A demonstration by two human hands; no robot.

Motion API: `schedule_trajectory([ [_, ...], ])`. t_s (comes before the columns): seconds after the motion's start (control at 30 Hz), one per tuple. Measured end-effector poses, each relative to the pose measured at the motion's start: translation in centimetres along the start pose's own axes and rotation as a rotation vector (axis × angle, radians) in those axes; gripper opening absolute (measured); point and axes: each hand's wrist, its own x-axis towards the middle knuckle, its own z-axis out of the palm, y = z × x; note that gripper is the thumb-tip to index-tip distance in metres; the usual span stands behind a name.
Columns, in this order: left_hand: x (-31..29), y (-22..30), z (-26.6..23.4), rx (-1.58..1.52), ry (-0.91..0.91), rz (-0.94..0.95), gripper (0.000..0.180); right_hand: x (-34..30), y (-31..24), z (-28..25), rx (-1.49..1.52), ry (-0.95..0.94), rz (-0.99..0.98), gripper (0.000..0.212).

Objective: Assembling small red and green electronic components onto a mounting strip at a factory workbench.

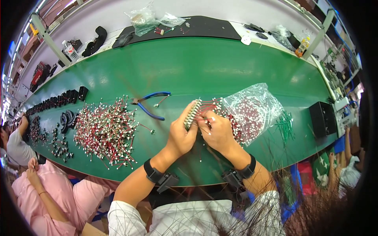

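A comb-like row of small cream connectors [191,114] with red wires is gripped between the thumb and fingers of my left hand [181,135]. My right hand [217,131] is closed beside it, its fingertips pinching among the red wires [212,105] that run off the row; the exact piece between them is too small to make out. Just right of my right hand lies a clear plastic bag [252,104] with many red-wired connectors in and around it. A big heap of similar wired connectors [105,131] spreads on the green tabletop [189,70] to the left.
Blue-handled cutting pliers [155,94] lie open beyond the heap. Green wires [285,126] and a black box [323,118] are at the right. Black parts [59,99] line the far left. A person in pink [51,188] sits at my left; bottles [71,51] stand behind.
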Motion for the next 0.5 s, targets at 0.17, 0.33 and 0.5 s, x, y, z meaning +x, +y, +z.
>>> schedule_trajectory([
  [0.17, 0.6, -2.1, -0.5, -0.277, 0.264, -0.108, 0.048, -0.1, -0.5, -0.5, 0.015, -0.081, 0.166, 0.012],
  [0.33, 1.2, -2.2, -1.0, -0.356, 0.299, -0.154, 0.048, -0.5, 0.5, -0.3, 0.143, -0.107, 0.105, 0.007],
  [0.5, 1.0, -2.7, -0.7, -0.338, 0.293, -0.142, 0.048, -0.2, 0.7, 0.2, 0.198, -0.097, -0.068, 0.014],
])
